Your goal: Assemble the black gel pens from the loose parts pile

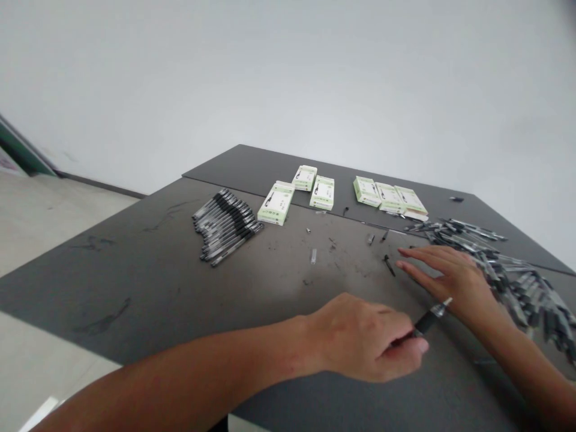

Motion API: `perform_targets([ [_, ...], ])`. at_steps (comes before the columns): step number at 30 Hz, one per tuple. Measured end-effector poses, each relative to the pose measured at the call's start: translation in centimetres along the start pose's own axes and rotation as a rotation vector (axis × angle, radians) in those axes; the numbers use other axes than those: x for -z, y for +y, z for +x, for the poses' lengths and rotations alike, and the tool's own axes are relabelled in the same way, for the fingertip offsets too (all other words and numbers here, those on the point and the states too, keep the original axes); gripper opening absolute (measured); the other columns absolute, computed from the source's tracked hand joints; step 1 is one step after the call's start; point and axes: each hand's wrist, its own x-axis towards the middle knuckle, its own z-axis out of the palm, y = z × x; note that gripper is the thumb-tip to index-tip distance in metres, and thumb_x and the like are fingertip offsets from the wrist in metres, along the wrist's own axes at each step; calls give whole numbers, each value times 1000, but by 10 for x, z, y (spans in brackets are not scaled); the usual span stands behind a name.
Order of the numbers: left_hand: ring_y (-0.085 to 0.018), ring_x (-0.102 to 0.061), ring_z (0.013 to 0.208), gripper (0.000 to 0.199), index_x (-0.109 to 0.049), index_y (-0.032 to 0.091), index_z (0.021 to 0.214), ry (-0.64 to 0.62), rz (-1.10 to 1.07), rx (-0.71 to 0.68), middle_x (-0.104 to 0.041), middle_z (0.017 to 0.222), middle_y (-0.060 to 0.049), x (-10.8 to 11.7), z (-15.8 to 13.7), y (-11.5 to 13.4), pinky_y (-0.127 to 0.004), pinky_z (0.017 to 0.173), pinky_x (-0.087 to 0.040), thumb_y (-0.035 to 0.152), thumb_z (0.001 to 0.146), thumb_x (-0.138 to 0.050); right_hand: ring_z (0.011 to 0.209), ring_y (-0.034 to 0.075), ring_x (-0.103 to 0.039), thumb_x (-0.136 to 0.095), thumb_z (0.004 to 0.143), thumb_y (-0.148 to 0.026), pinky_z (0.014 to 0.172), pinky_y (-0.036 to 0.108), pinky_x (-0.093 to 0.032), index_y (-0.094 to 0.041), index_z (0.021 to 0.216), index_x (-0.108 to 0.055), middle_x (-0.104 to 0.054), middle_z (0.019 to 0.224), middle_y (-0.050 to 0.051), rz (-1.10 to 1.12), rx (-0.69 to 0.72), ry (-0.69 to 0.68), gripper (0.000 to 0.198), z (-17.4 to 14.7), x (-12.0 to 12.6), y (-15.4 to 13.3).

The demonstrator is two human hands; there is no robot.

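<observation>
Pen [432, 319], one: above the tabletop [148, 282], toward its near edge, clamped in fingers of left hand [362, 339]; best held firm and steady. Right hand [459, 282]: fingers apart, beside small black part [389, 266].

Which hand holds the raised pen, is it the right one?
No, the pen sticks out of the closed left hand, while the right hand has its fingers extended.

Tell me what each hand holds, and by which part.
The left hand grips a pen, just behind its exposed front end; the right hand visibly holds nothing.
</observation>
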Motion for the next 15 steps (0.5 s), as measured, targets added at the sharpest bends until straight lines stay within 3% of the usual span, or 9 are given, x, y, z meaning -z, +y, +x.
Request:
perform_targets([
  [4, -15, -69, 65, 39, -52, 23, 69, 91, 74, -85, -73, 72, -2, -2, 2, 4, -30, 47, -39, 40, 103, -56, 107, 31, -77, -65, 101, -52, 98, 49, -58, -34, 118, -82, -83, 117, 3, 138, 34, -152, 30, 39, -11, -57],
  [8, -14, -65, 54, 41, -63, 20, 66, 200, 100, -231, -68, 62, 0, -3, 7, 5, -27, 42, -37, 37, 101, -51, 117, 30, -75, -59, 105, -49, 101, 45, -57, -27, 122, -82, -82, 125, 5, 168, 130, -352, 37, 98, -45, -103],
  [11, -16, -68, 55, 45, -67, 19, 65, 258, 101, -261, -68, 60, -1, -4, 9, 6, -26, 40, -39, 39, 100, -49, 117, 33, -74, -61, 103, -53, 102, 50, -53, -27, 122, -83, -82, 122, 7, 12, 95, -400, 39, 130, -73, -117],
  [15, -18, -74, 61, 44, -69, 19, 65, 273, 93, -288, -70, 61, -1, -11, 12, 8, -29, 43, -49, 38, 101, -51, 106, 31, -78, -66, 99, -61, 93, 43, -53, -27, 119, -84, -84, 112, 7, -13, 23, -460, 44, 142, -91, -122],
])
